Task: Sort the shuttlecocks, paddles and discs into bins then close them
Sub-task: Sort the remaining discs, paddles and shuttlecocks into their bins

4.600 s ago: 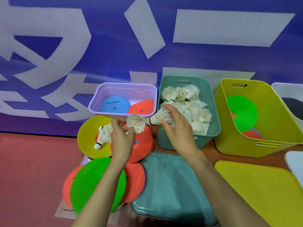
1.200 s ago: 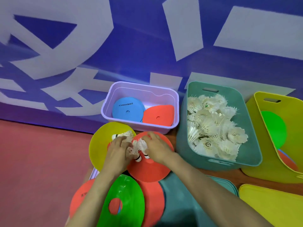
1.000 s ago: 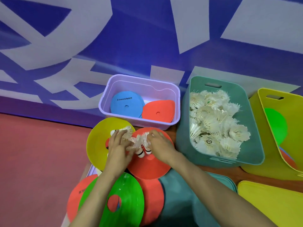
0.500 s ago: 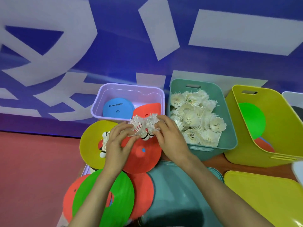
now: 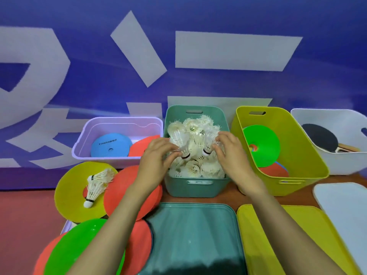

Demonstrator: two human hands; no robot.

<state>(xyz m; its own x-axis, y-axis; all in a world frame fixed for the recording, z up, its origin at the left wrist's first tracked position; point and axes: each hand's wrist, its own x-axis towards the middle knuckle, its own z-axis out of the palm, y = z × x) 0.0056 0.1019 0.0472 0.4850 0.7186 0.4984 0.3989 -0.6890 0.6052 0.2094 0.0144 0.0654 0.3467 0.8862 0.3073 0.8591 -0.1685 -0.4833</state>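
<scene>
Hands: the left hand and the right hand are each pinching one of the held shuttlecocks, cork down, just above the teal bin.
Shuttlecocks done: a heap of shuttlecocks is filling that bin.
Shuttlecocks left: what look like two loose shuttlecocks are lying on the yellow disc, well to the left of the bin.
Discs: a few are sitting in the lilac bin and the yellow bin; several loose discs are overlapping at front left and are waiting to be sorted.
Paddles: a paddle is resting in the white bin.
Closing: the teal lid, yellow lid and white lid are lying flat before open bins, so I judge the task roughly half done.
Surface: a brown counter is showing between bins and lids.
Room: a blue wall with big pale shapes is rising behind, and a red floor is running off to the left.
</scene>
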